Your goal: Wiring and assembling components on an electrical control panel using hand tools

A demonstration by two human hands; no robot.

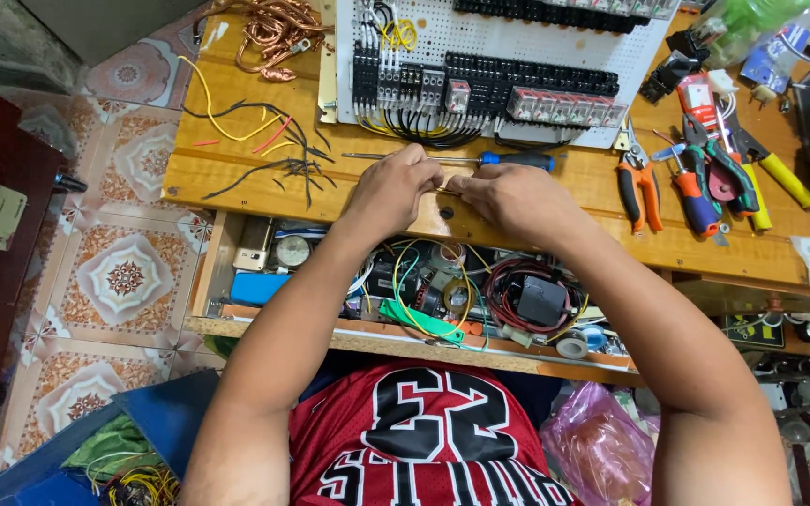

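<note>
Two hands meet at the bench (236, 173) front edge: my left hand (388, 192) and right hand (515, 199) each pinch an end of a small thin wire piece (446, 190), mostly hidden by my fingers. Just behind lies a blue-handled screwdriver (508, 160); beyond, the white wiring panel (517, 42). Pliers (637, 183) lie right, wire offcuts (278, 150) left.

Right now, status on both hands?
Left hand and right hand pinch a short wire between them. Blue-handled screwdriver lies just beyond. Nothing blocking.
</note>
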